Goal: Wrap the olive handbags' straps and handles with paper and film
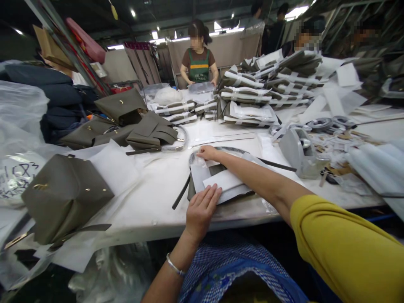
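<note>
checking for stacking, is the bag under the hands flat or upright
Flat: the bag lies low on the table, left hand on its white paper.

The room is roofed by a dark ceiling (78,7), against which small bright lamps (133,13) are seen, and a glaring light strip (296,12) is mounted toward the upper right. The far side is closed off by beige panels (217,52), with a paler board (117,64) placed farther left. The left side is crossed by a slanting metal post (65,42); at the upper right, a frame of metal bars (356,9) is partly lost in shadow. The foreground is spanned by a broad white worktable (148,185), its underside sunk in darkness.
</note>
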Demonstrator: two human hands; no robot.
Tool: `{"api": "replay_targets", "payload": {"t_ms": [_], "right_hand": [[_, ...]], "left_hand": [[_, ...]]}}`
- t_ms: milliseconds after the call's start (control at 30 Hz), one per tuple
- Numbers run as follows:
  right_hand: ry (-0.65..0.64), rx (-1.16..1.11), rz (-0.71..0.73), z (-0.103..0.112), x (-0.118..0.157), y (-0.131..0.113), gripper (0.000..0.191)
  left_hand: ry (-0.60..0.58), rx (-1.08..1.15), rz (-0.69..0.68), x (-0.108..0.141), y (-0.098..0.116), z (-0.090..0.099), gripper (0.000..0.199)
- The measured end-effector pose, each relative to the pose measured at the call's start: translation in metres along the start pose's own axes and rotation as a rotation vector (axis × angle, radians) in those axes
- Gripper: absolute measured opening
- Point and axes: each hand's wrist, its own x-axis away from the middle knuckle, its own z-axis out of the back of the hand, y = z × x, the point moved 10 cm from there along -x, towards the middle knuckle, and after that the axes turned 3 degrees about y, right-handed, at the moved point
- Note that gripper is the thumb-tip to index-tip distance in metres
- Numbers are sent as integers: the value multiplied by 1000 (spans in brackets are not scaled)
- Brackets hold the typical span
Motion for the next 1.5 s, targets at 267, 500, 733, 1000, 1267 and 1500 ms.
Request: {"api": "replay_targets", "payload": {"t_ms": [267,500,733,1000,1267,1500], "right_hand": [[98,-525,131,34,25,-31,19],[30,-648,416,46,92,-53,17],[199,-556,445,64,108,-50,18],[179,-604,373,64,95,-57,22],[202,-477,464,72,136,-79,17],[336,-341,651,50,209,-66,19]], "left_hand": [[10,-15,-10,5,1,-4,44],[-31,-10,21,5,1,-8,45],[-39,-14,50,5,1,-7,46],[-55,-25,70,4,1,-9,47],[-28,-36,41,5,1,-9,43],[78,-13,81,13,-2,-8,37]]}}
